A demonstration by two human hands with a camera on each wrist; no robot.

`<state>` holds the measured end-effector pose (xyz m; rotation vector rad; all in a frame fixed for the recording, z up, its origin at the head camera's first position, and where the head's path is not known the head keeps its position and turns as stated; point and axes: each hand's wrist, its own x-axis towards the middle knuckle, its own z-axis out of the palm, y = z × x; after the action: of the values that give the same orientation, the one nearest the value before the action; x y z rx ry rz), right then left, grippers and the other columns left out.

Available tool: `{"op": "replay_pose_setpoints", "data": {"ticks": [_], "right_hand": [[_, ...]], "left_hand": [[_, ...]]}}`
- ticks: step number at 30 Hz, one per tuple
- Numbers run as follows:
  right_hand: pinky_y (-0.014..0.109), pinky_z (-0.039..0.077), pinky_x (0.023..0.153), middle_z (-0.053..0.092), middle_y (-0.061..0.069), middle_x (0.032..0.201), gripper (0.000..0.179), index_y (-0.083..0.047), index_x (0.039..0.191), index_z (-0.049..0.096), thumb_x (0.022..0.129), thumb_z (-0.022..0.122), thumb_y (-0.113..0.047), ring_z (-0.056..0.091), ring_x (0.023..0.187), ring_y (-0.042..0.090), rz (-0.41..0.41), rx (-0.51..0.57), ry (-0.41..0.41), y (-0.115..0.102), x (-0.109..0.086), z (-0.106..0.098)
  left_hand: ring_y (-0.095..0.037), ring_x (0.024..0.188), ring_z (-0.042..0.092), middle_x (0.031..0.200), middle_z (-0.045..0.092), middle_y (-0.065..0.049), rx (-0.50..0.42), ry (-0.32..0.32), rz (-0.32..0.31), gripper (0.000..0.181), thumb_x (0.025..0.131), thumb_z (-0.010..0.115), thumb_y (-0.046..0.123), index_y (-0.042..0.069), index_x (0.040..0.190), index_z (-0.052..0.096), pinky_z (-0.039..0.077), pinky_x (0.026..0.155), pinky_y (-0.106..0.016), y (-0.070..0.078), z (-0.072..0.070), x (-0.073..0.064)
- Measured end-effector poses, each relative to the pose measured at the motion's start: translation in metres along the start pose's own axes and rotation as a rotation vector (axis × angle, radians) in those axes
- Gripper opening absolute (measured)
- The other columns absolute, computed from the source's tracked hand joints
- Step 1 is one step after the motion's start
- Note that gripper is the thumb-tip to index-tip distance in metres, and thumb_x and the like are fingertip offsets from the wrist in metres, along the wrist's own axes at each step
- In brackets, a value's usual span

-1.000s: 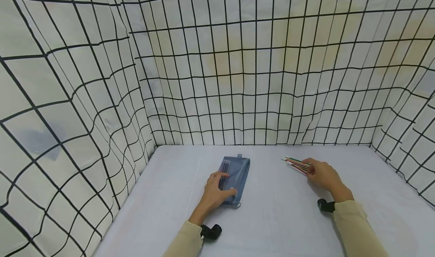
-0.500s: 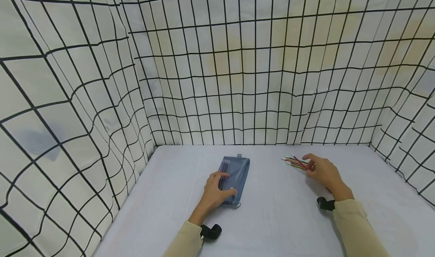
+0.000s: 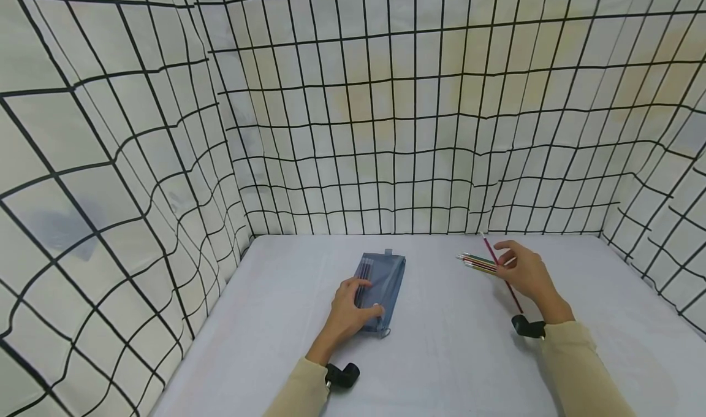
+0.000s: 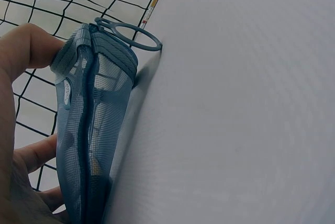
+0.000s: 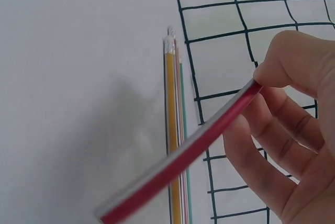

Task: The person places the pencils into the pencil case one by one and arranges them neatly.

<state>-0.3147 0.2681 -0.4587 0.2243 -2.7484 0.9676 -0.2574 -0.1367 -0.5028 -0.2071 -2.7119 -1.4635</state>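
Observation:
A blue mesh zip pencil case (image 3: 390, 281) lies on the white table, with several slim pencils showing through its left side. My left hand (image 3: 349, 311) rests on it, thumb and fingers spread over its face. In the left wrist view, its zip (image 4: 86, 114) faces the camera and appears closed. My right hand (image 3: 526, 275) pinches a red pencil (image 3: 489, 248) between thumb and fingertips, holding it slanted above the table. Beside that hand lies a small bunch of pencils (image 3: 475, 263); a yellow pencil (image 5: 170, 103) stands out in the right wrist view.
Black grid netting (image 3: 395, 119) over pale cloth rises behind the table (image 3: 430, 343) and on both sides. A ring (image 4: 138, 35) hangs off the case's near end. Each wrist wears a black camera mount (image 3: 343, 376).
My right hand has drawn the red pencil out of the bunch, lifting and turning it steeper. The other pencils stay on the table. My left hand and the case have not moved.

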Motion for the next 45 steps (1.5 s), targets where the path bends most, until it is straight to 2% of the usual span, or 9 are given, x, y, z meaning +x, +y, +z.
{"op": "replay_pose_setpoints", "data": {"ticks": [8, 15, 25, 31, 35, 45], "right_hand": [[0.031, 0.062, 0.066, 0.065, 0.025, 0.117, 0.05, 0.002, 0.14, 0.053, 0.094, 0.067, -0.009, 0.068, 0.098, 0.033, 0.111, 0.143, -0.022, -0.007, 0.0, 0.0], [0.032, 0.062, 0.069, 0.059, 0.028, 0.124, 0.051, 0.004, 0.145, 0.047, 0.098, 0.063, -0.009, 0.067, 0.103, 0.034, 0.151, 0.259, -0.044, -0.007, 0.002, 0.003], [0.036, 0.063, 0.075, 0.055, 0.033, 0.134, 0.055, 0.003, 0.149, 0.039, 0.101, 0.061, -0.011, 0.07, 0.098, 0.026, 0.206, 0.463, -0.117, -0.01, 0.004, 0.008], [0.037, 0.063, 0.077, 0.063, 0.029, 0.126, 0.056, 0.0, 0.151, 0.037, 0.101, 0.059, -0.011, 0.071, 0.096, 0.019, 0.228, 0.554, -0.156, -0.01, 0.004, 0.012], [0.036, 0.062, 0.079, 0.066, 0.024, 0.123, 0.057, -0.002, 0.152, 0.036, 0.101, 0.059, -0.012, 0.07, 0.096, 0.018, 0.25, 0.596, -0.183, -0.012, 0.004, 0.015], [0.034, 0.06, 0.084, 0.065, 0.017, 0.128, 0.057, -0.005, 0.154, 0.034, 0.104, 0.056, -0.021, 0.065, 0.1, 0.016, 0.28, 0.674, -0.234, -0.018, 0.002, 0.021]], "left_hand": [[-0.045, 0.147, 0.036, 0.16, 0.036, -0.018, 0.008, 0.001, 0.002, 0.061, 0.078, 0.076, 0.039, 0.017, 0.133, 0.061, 0.035, 0.112, -0.067, -0.001, 0.0, 0.001], [-0.045, 0.147, 0.036, 0.16, 0.036, -0.018, 0.006, 0.001, 0.005, 0.061, 0.078, 0.075, 0.038, 0.016, 0.133, 0.061, 0.035, 0.112, -0.067, 0.0, -0.001, 0.001], [-0.044, 0.146, 0.037, 0.16, 0.036, -0.017, 0.002, 0.002, 0.006, 0.061, 0.077, 0.076, 0.038, 0.016, 0.132, 0.061, 0.036, 0.112, -0.067, 0.0, -0.001, 0.001], [-0.044, 0.146, 0.037, 0.16, 0.036, -0.017, 0.01, 0.004, 0.005, 0.062, 0.077, 0.076, 0.039, 0.016, 0.133, 0.061, 0.035, 0.112, -0.067, 0.001, -0.001, 0.001], [-0.045, 0.147, 0.036, 0.16, 0.036, -0.017, 0.012, 0.003, 0.005, 0.062, 0.077, 0.076, 0.038, 0.016, 0.133, 0.061, 0.034, 0.112, -0.067, 0.0, 0.0, 0.001], [-0.045, 0.147, 0.036, 0.16, 0.037, -0.018, 0.011, -0.002, 0.011, 0.061, 0.078, 0.076, 0.039, 0.016, 0.132, 0.061, 0.035, 0.112, -0.067, -0.001, 0.0, 0.001]]}}
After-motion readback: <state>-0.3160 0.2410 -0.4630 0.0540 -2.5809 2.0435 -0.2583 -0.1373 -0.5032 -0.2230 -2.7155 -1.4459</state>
